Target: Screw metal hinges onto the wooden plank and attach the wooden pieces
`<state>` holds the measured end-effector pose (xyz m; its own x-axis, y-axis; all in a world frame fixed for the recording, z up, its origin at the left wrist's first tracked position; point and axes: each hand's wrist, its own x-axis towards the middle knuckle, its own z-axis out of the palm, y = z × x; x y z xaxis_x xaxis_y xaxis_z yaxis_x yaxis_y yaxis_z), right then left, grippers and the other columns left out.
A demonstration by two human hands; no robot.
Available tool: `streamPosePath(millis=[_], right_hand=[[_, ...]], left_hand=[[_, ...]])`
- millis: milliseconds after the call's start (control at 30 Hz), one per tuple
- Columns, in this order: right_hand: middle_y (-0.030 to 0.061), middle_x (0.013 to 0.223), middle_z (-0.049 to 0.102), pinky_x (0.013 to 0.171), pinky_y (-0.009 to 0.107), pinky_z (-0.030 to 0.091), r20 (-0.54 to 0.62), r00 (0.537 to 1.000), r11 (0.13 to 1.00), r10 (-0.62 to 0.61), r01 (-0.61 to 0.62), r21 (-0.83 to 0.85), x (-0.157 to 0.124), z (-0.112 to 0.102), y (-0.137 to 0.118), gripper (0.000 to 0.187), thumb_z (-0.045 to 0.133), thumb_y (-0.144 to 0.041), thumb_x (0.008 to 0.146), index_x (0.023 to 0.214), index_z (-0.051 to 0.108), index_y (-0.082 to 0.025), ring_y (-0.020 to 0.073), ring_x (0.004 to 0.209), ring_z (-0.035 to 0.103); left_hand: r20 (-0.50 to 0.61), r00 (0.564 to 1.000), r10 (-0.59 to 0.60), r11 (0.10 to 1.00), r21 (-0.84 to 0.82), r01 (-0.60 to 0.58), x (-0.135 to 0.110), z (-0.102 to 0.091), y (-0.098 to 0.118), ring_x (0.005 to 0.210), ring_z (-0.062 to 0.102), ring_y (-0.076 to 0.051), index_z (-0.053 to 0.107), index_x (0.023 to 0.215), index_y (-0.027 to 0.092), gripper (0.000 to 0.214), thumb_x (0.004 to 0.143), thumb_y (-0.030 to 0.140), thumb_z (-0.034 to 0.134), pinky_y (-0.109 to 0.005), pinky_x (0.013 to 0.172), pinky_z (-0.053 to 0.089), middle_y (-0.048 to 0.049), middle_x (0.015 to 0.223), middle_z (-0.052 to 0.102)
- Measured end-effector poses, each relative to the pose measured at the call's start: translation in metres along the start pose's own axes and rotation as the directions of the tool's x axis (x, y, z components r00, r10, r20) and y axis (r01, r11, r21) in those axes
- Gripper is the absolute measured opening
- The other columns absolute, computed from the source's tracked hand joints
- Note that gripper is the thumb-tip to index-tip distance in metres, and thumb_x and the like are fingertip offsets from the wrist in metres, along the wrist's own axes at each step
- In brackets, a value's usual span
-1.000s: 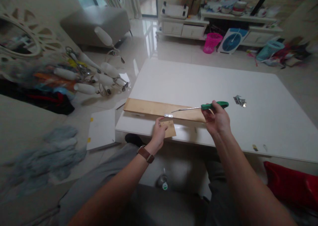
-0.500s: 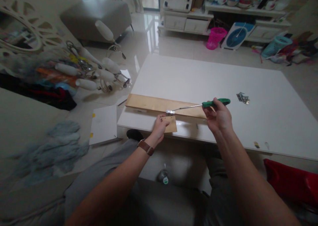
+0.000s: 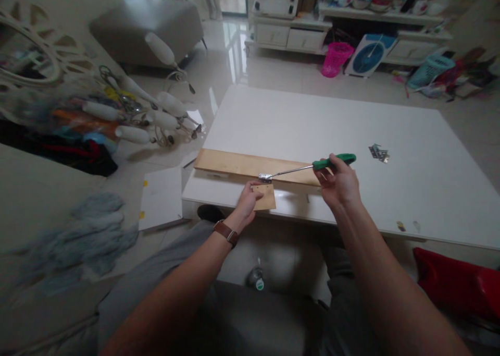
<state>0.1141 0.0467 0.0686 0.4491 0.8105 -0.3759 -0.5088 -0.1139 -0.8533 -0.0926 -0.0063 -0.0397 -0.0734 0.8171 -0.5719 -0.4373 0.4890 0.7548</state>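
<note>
My left hand (image 3: 247,202) is closed on a small wooden board (image 3: 266,197) with small holes near its upper edge. A shiny metal hinge (image 3: 265,178) sits between that piece and a long wooden plank (image 3: 226,161), which lies across the white table (image 3: 304,113). In my right hand (image 3: 340,185) is a screwdriver (image 3: 334,161) by its green handle. Its shaft slants left and its tip meets or nearly meets the hinge; exact contact is too small to tell.
A pile of metal hinges (image 3: 378,152) lies on the table's right part. Small pieces (image 3: 401,225) rest near its front edge. A bottle (image 3: 257,279) stands on the floor between my legs. At right is a red seat (image 3: 455,278); at left, a white panel (image 3: 161,199).
The whole view has shifted slightly. Both hands keep their holds, and the screwdriver tip stays at the hinge with hardly any visible movement.
</note>
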Motion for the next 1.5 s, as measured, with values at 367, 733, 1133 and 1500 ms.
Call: streamPosePath(millis=[367,733,1133,1500], right_hand=[[-0.0054,0.077,0.07,0.064,0.023,0.059,-0.005,1.0,1.0,0.015,-0.015,0.001,-0.002,0.001,-0.001,0.028,0.087,-0.026,0.079,0.084,0.06,-0.022,0.0101,0.07,0.07],[-0.0057,0.075,0.07,0.063,0.023,0.06,-0.006,1.0,1.0,0.021,-0.021,-0.005,-0.003,0.001,-0.001,0.032,0.09,-0.029,0.075,0.084,0.06,-0.022,0.011,0.07,0.07],[-0.0082,0.073,0.069,0.063,0.023,0.06,0.02,0.999,0.999,-0.039,0.039,-0.029,-0.004,0.001,0.0,0.039,0.093,-0.032,0.068,0.085,0.059,-0.023,0.0102,0.068,0.07],[-0.0027,0.095,0.069,0.073,0.035,0.069,0.162,0.89,0.879,-0.427,0.45,-0.156,-0.002,0.0,0.015,0.044,0.09,-0.044,0.072,0.099,0.061,-0.025,0.0149,0.084,0.072]], left_hand=[[-0.018,0.997,0.07,0.997,-0.021,-0.07,0.0,0.005,-0.002,0.091,0.069,-0.024,0.051,0.122,0.026,0.07,0.055,0.011,0.067,-0.034,0.075,0.058,-0.0063,0.114,0.071],[-0.001,0.99,0.138,0.99,0.013,-0.138,0.006,0.002,-0.006,0.086,0.066,-0.02,0.054,0.108,0.025,0.055,0.056,0.011,0.065,-0.03,0.072,0.055,-0.0019,0.098,0.068],[-0.064,0.972,0.228,0.973,0.041,-0.226,0.009,0.014,-0.004,0.088,0.069,-0.02,0.052,0.104,0.024,0.051,0.059,0.005,0.067,-0.031,0.08,0.054,-0.0015,0.095,0.072],[-0.171,0.966,0.193,0.975,-0.073,-0.208,0.01,0.01,-0.008,0.089,0.072,-0.02,0.058,0.104,0.02,0.045,0.064,0.016,0.077,-0.033,0.086,0.054,-0.0062,0.096,0.076]])
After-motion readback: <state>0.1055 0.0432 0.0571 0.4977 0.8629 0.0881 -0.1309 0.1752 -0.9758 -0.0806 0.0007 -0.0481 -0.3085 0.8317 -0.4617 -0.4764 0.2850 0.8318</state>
